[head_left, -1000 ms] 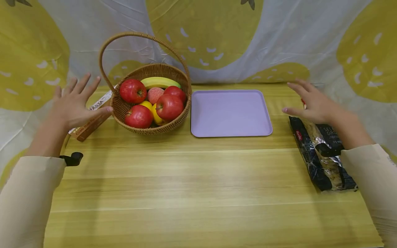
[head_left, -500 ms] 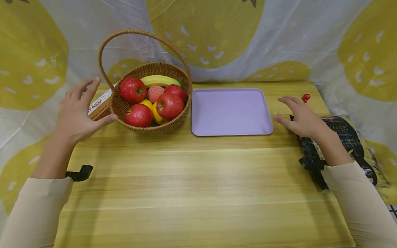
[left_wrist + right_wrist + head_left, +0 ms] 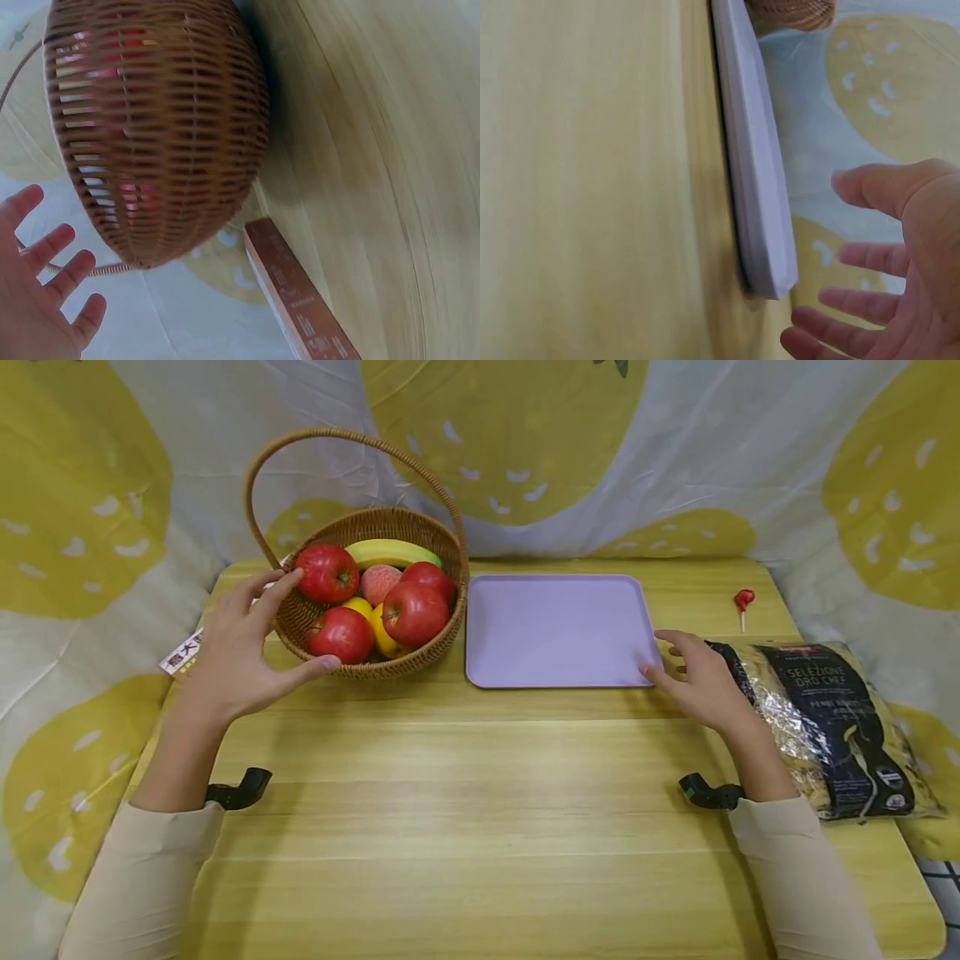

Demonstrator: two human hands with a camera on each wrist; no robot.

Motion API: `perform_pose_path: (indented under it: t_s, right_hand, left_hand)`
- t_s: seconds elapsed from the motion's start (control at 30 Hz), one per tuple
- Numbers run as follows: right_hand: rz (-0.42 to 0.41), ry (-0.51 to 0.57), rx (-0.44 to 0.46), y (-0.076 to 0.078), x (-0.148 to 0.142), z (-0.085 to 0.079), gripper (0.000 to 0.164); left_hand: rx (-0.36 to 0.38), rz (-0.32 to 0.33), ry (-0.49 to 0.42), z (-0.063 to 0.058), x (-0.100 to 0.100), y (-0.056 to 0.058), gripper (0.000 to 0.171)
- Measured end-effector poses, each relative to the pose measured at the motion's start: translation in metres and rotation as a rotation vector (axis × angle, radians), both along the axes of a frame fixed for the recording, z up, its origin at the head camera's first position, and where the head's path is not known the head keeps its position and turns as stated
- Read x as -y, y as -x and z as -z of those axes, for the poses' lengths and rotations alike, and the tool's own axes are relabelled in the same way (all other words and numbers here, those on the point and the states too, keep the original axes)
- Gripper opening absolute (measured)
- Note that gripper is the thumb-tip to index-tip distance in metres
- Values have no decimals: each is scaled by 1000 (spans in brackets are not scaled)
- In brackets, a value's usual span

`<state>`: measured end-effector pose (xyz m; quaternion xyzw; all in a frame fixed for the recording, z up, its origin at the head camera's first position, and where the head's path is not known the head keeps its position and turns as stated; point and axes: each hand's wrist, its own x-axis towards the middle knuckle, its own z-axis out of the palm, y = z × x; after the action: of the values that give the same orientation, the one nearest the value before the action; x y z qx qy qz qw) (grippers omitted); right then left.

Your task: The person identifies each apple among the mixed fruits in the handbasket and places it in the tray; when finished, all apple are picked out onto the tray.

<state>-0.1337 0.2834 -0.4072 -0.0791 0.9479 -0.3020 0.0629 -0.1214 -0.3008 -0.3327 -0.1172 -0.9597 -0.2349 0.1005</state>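
Observation:
A wicker basket [image 3: 375,670] with a tall hoop handle stands at the back left, holding several red apples [image 3: 415,614], a banana [image 3: 393,553], a pinkish round fruit [image 3: 380,583] and yellow fruit. Over its left side hovers my left hand [image 3: 236,647], thumb and fingers spread; in the left wrist view it is apart from the basket wall. Right of the basket lies a flat lilac tray [image 3: 558,631]. My right hand [image 3: 697,681] is at the tray's right end, fingers loosely bent and holding nothing; the right wrist view shows a gap between them.
A pasta box [image 3: 296,292] lies partly hidden behind the left hand and basket. On the right is a black and clear bag of penne [image 3: 840,727], with a red lollipop [image 3: 744,602] behind it. A lemon-print cloth [image 3: 555,443] hangs behind the wooden table [image 3: 480,827].
Both hands have moved inward: the left one rightward toward the basket, the right one leftward to the tray's end. The lollipop and more of the penne bag have come into sight.

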Motion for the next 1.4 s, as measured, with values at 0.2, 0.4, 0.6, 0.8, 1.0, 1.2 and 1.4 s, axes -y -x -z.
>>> perform_pose_path:
  t_s: [0.2,0.4,0.6,0.8,1.0,1.2,1.4]
  right_hand:
    - [68,50,3,-3,2,15,66]
    - [90,47,-13,-1,2,27,61]
    - [95,38,-43,4,1,36,57]
    - [97,36,-65,6,2,38,57]
    - [101,34,-66,6,2,38,58]
    - [87,38,-72,6,2,39,59]
    - [93,38,-73,6,2,40,58]
  left_hand:
    - [2,5,-53,0,-18,1,98]
    - [18,0,-72,0,-36,5,95]
    - [24,4,-68,-1,-52,11,93]
    - [54,-5,-36,-1,-63,17,91]
    - [87,3,7,0,-73,25,95]
    - [92,34,24,2,-82,30,93]
    - [95,50,12,5,-89,32,88]
